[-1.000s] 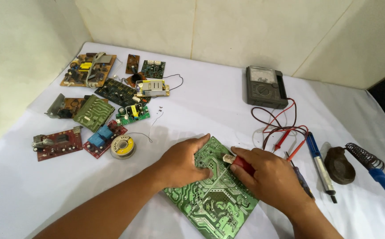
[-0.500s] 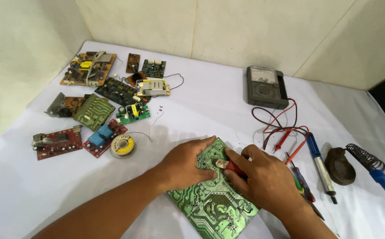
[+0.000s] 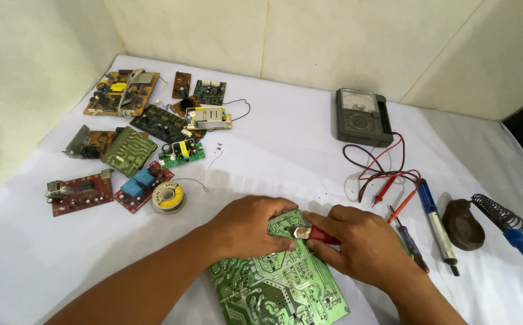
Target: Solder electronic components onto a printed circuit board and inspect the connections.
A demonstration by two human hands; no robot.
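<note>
While lying flat on the white tablecloth (image 3: 285,150), large green printed circuit board (image 3: 279,283) being pressed by left hand (image 3: 252,229), fingers flat; right hand (image 3: 360,244) gripping red-handled metal pliers (image 3: 309,233) touching board.

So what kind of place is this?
Likely a home electronics repair bench: a heap of loose circuit boards, an analog multimeter with test leads, a solder spool and a soldering iron.

Spare boards (image 3: 135,141) lie left, multimeter (image 3: 362,117) behind, soldering iron (image 3: 436,216) right of the circuit board (image 3: 276,286).
</note>
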